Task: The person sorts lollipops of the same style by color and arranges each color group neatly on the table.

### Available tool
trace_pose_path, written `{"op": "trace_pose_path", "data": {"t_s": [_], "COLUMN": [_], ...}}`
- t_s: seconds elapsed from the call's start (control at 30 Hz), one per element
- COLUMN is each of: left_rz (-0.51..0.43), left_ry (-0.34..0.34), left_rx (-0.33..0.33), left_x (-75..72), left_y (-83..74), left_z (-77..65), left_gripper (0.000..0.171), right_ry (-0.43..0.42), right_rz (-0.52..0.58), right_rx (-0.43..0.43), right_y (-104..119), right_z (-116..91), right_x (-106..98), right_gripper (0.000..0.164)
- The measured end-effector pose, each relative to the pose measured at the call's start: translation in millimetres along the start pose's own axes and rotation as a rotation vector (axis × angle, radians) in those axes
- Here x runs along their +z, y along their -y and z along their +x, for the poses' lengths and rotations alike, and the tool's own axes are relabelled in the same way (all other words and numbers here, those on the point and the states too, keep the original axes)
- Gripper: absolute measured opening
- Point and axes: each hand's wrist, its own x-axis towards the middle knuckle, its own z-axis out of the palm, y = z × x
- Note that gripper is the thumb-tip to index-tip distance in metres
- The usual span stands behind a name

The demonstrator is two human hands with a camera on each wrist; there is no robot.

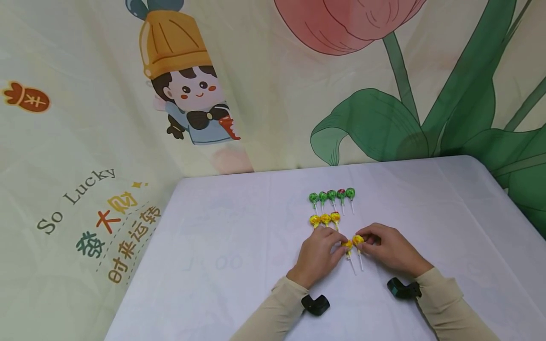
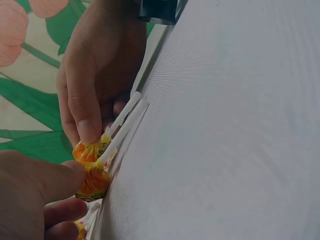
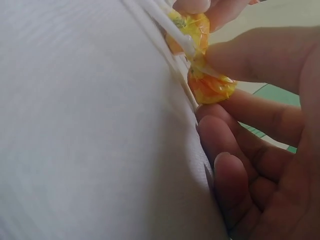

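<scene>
Two yellow-wrapped lollipops lie side by side on the white table, their white sticks towards me. My left hand [image 1: 317, 255] pinches the head of the left lollipop [image 2: 93, 182] between thumb and fingers. The right lollipop [image 3: 212, 89] is pinched by my right hand [image 1: 394, 247], thumb on its wrapper and the other fingers curled beneath. In the head view, three more yellow lollipops [image 1: 325, 219] form a row just beyond my left hand, which partly hides their sticks. Behind them stands a row of several green-wrapped lollipops [image 1: 332, 195], sticks also pointing towards me.
A white cloth covers the table [image 1: 222, 246], whose far edge meets a printed backdrop [image 1: 273, 94] with a cartoon figure and a large flower. Each wrist carries a black camera; the left camera [image 1: 315, 305] and right camera [image 1: 403, 289] sit low over the cloth.
</scene>
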Motion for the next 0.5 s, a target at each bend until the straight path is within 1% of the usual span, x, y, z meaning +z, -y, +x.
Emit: {"op": "trace_pose_path", "data": {"t_s": [0.13,0.27,0.5], "left_rz": [-0.019,-0.040,-0.048], "left_ry": [0.023,0.040,0.046], "left_rx": [-0.011,-0.032,-0.055], "left_x": [1.3,2.3,2.2], "left_y": [-0.3,-0.9,-1.4], "left_z": [0.4,1.0,1.3], "left_gripper": [0.014,0.015,0.016], "right_ry": [-0.028,-0.053,-0.072], "right_rz": [0.002,0.027,0.046], "right_rx": [0.001,0.002,0.027], "right_y": [-0.3,-0.4,-2.7], "right_z": [0.2,-0.4,-0.1], "right_x": [-0.3,-1.4,-0.4], "right_gripper": [0.024,0.023,0.023]}}
